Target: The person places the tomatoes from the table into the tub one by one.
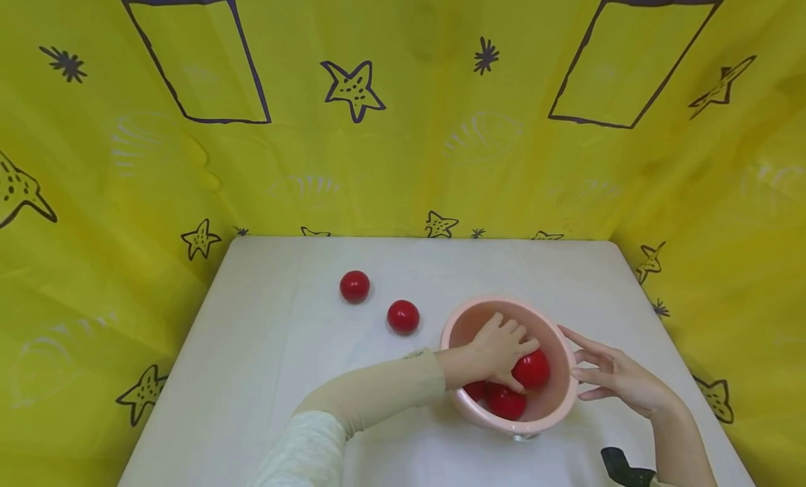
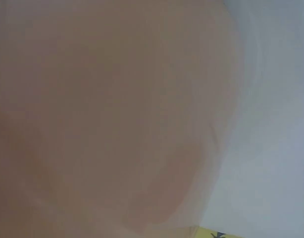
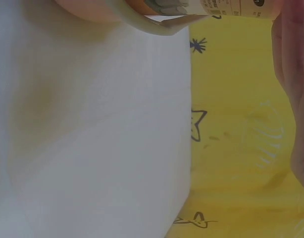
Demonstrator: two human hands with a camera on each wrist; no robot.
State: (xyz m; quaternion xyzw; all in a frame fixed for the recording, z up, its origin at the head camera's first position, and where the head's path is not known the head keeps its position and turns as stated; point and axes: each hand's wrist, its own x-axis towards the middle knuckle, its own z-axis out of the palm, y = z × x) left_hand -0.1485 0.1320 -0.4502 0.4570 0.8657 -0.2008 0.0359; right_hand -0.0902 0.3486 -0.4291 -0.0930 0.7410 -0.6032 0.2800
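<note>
A pink bucket (image 1: 483, 306) stands on the white table, its mouth facing up. Inside it, my left hand (image 1: 500, 350) grips a red ball (image 1: 532, 370) between thumb and fingers. Two more red balls lie lower in the bucket, one below the thumb (image 1: 506, 403) and one partly hidden under the wrist (image 1: 475, 390). My right hand (image 1: 620, 378) is at the bucket's right side, fingers extended with their tips at the rim and outer wall. In the right wrist view the hand (image 3: 295, 84) shows at the right edge. The left wrist view is blurred and close.
Two red balls lie on the white table (image 1: 264, 375) left of the bucket, a farther one (image 1: 355, 287) and a nearer one (image 1: 403, 317). A yellow curtain (image 1: 403, 151) with star drawings surrounds the table's back and sides. A black strap (image 1: 623, 467) sits by the right wrist.
</note>
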